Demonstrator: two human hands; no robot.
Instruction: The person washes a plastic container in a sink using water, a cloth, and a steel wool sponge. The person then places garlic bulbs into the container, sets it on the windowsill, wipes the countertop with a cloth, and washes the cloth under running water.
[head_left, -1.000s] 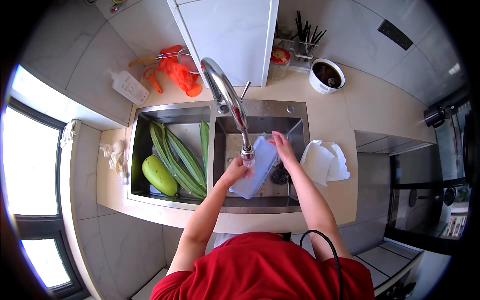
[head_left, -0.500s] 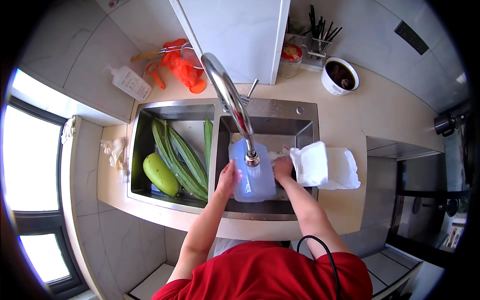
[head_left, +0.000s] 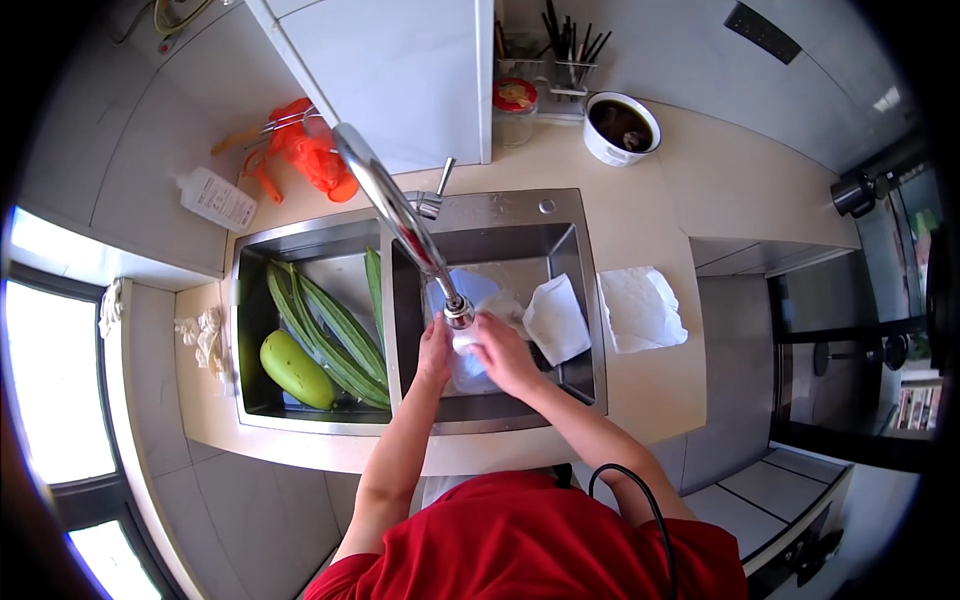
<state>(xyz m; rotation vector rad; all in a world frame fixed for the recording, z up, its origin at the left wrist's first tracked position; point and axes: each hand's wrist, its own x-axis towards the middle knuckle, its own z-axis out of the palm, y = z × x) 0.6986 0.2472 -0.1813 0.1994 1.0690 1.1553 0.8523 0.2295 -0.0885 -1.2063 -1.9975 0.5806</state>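
Under the running tap [head_left: 459,312], my left hand [head_left: 435,350] is on the left of the stream, fingers stretched up and nothing visibly held. Facing it from the right is my right hand [head_left: 503,352], fingers apart in the water, part of them hidden by the tap head and splash. Beneath both hands a translucent blue plastic container [head_left: 466,382] lies in the right basin [head_left: 572,382]; the hands cover much of it, so I cannot tell whether they touch it. A crumpled white sheet [head_left: 558,320] leans at that basin's right side.
The left basin [head_left: 350,232] holds ridged green gourds [head_left: 335,320] and a pale green gourd [head_left: 298,370]. Another white sheet [head_left: 642,308] lies on the right counter. Behind are a bowl of dark liquid [head_left: 621,130], a red-lidded jar [head_left: 514,112], an orange bag [head_left: 308,150] and a white bottle [head_left: 217,198].
My left hand has left the container's side and my right hand has come left from the white sheet; both now meet under the tap. One white sheet sits lower in the basin. The view has shifted.
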